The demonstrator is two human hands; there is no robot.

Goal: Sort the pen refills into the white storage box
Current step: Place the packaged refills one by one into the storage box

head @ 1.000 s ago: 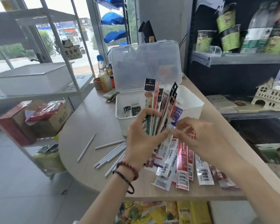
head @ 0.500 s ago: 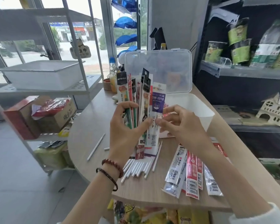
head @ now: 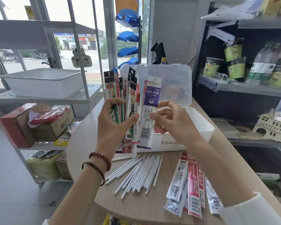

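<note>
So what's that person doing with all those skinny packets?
A person is sorting packaged pen refills. Their left hand holds a fan of refill packets upright above the table, and their right hand pinches the purple DM-2018 packet at the fan's right edge. Behind the hands, the white storage box stands open with its clear lid raised. Loose white refill sticks and more flat packets lie on the table.

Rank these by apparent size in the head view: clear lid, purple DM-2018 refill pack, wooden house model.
Largest: clear lid.
Then: purple DM-2018 refill pack and wooden house model look about alike; the pack is nearer the camera.
</note>
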